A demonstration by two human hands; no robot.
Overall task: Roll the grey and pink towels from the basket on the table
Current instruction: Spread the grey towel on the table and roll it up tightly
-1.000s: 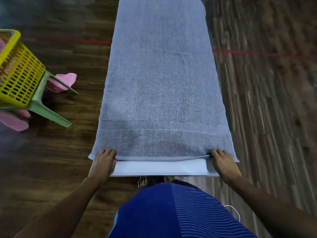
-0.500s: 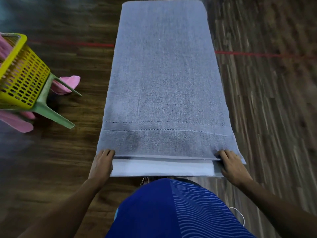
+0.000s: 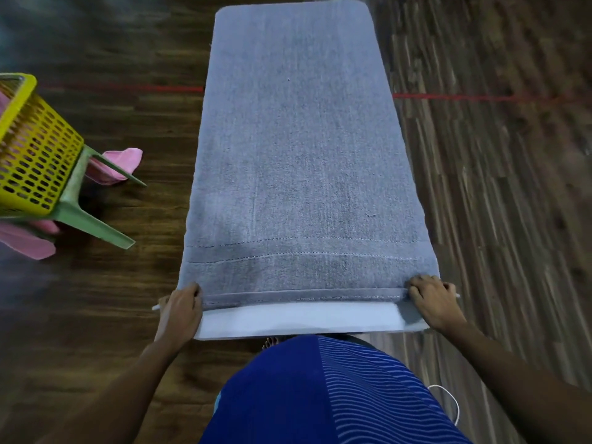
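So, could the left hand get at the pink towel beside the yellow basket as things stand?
Probably yes: only bare floor lies between the left hand and the pink towel, but its grip is on the grey towel.

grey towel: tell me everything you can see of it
The grey towel is terry-looking cloth, spread flat lengthwise along the white table, covering nearly all of it; only a near strip of tabletop shows. Two stitched lines cross it close to the near hem. No roll is formed yet. The left hand grips its near-left corner, the right hand its near-right corner.
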